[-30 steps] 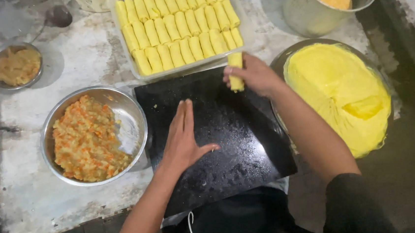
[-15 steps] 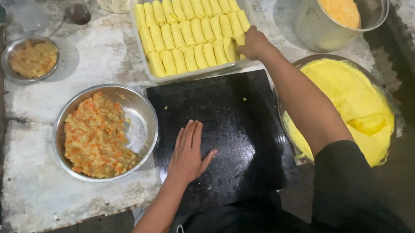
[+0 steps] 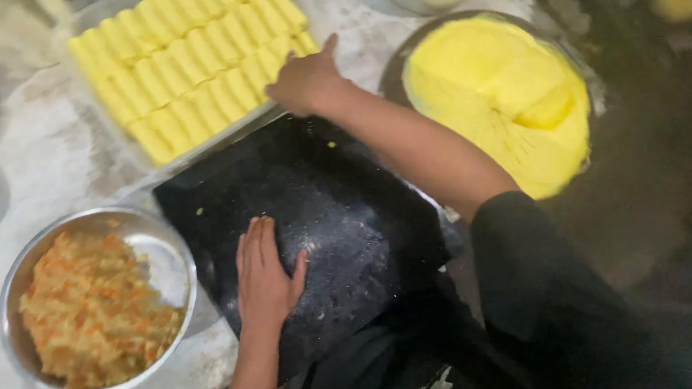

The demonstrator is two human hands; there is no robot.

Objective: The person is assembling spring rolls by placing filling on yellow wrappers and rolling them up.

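Left hand (image 3: 266,279) laid flat on black board (image 3: 339,211), fingers together. Right hand (image 3: 304,78) rested at tray (image 3: 124,142) edge beside yellow rolls (image 3: 188,67); finger state indeterminable.

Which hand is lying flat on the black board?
The left hand lies flat, palm down, on the black board. The right hand is stretched out to the tray of yellow rolls instead.

The picture is lit softly from above and is a bit blurry all over. The right side is left dark, and the top corners are smeared.
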